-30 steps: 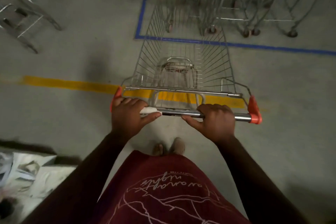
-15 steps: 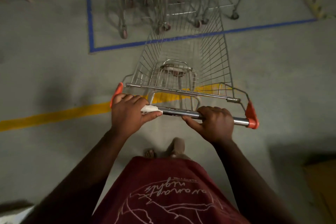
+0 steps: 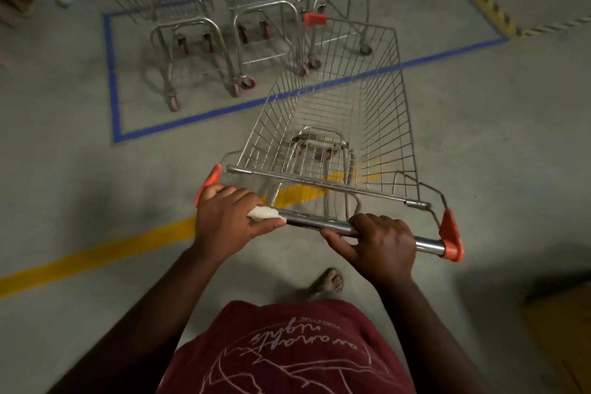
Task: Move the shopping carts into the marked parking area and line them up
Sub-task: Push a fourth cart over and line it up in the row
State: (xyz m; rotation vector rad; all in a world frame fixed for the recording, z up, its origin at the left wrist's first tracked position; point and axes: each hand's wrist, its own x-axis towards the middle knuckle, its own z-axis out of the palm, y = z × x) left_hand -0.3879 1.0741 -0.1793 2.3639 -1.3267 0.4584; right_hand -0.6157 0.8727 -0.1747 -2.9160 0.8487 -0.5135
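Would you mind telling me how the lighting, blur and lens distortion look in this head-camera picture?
Head view: dim light with dark corners, so the concrete floor looks murky. Wide-angle bending curves the blue tape line and the yellow line. The left hand and right hand on the cart handle are fairly sharp; the parked carts at the top are softer.

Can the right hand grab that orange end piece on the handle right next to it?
Probably yes. The right hand grips the handle bar, and the orange end cap sits just along the same bar with only bare metal between them, so nothing seems to block a slide sideways.
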